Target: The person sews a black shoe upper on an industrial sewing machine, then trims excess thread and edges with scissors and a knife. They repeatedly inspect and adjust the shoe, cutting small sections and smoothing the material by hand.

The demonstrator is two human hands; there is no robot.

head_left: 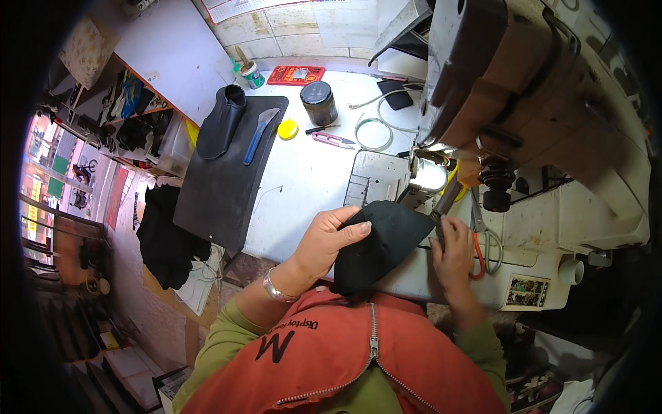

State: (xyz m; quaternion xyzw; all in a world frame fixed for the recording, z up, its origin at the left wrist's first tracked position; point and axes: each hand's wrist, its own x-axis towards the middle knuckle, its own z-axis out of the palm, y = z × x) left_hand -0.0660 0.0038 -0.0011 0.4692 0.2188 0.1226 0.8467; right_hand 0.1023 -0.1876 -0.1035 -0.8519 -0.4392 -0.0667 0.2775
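A black, curved piece of cloth (pixel 383 241) is gripped by my left hand (pixel 324 241), thumb on top and the other fingers mostly hidden behind it. It sits close to my body, at the front edge of the white table. Beside its right tip is my right hand (pixel 452 257), fingers curled around something small and dark that I cannot make out. Just beyond both hands stands the sewing machine (pixel 496 103), its lamp lit over the bed (pixel 372 183). Scissors (pixel 486 245) with red and grey handles lie right of my right hand.
On the left, a dark mat (pixel 221 186) holds a black leather shoe or boot part (pixel 222 124) and a blue-handled knife (pixel 258 138). Behind are a dark jar (pixel 318 103), yellow lid (pixel 287 129), pink thread snips (pixel 332 140) and red tray (pixel 295 76). Black cloth (pixel 169 231) hangs lower left.
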